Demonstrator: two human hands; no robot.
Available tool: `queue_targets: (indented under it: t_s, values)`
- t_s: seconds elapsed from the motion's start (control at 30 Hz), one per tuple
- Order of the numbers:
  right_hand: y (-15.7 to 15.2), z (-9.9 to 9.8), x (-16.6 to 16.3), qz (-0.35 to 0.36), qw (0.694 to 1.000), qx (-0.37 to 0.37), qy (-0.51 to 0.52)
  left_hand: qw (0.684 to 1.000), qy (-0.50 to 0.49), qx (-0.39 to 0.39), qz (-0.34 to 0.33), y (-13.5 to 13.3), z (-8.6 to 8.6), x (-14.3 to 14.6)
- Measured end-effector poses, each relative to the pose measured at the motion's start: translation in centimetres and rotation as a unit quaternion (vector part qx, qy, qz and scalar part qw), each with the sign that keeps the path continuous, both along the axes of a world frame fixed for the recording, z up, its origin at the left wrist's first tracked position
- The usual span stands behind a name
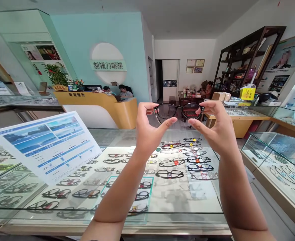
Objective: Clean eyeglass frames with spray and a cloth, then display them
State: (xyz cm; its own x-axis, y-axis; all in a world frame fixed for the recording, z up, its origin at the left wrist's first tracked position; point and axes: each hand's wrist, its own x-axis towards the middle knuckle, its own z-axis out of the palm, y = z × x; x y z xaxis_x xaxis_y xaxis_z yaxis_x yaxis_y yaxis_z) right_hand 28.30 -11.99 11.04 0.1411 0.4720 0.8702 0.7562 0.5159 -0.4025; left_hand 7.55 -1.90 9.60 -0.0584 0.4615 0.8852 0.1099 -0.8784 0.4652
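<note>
A pair of black-framed eyeglasses (178, 107) is held up level in front of me, above the far edge of a glass display case (112, 217). My left hand (149, 129) pinches the left side of the frame between thumb and fingers. On the other side, my right hand (216, 125) grips the right end in the same way. Faint red print shows on the right lens. Beneath my hands, several rows of eyeglasses (169, 174) lie inside the case.
A printed sheet (54, 144) stands tilted on the case at left. Beyond is a yellow and white counter (99, 107) with two people behind it. Another glass case (280, 164) stands at right. A dark shelf (242, 57) leans into view at back right, near cardboard boxes (221, 96).
</note>
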Motion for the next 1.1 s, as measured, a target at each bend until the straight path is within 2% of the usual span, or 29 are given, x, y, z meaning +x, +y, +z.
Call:
queue_targets:
  t_s: [0.23, 0.4, 0.5, 0.7, 0.97, 1.1]
  values:
    - [0.1, -0.3, -0.8, -0.058, 0.998, -0.013, 0.011, 0.999, 0.039, -0.031, -0.017, 0.0, 0.1, -0.5]
    - [0.0, -0.3, -1.2, -0.125, 0.992, -0.012, -0.015, 0.996, 0.041, 0.007, 0.075, -0.4, -0.1, 0.0]
    - [-0.1, -0.5, -1.5, -0.148, 0.989, -0.019, -0.014, 0.994, 0.042, 0.019, 0.1, -0.6, -0.3, 0.3]
    - [-0.1, -1.0, -2.0, -0.164, 0.986, -0.022, 0.016, 0.994, 0.027, 0.017, 0.1, -0.3, -0.6, 0.5]
    - [0.1, -0.8, -2.0, -0.162, 0.987, -0.019, 0.005, 0.995, 0.002, -0.032, 0.096, 0.1, -0.6, 0.5]
    - [0.2, -0.9, -2.3, -0.157, 0.987, -0.01, -0.014, 0.993, 0.01, -0.01, 0.117, 0.2, -0.2, -0.1]
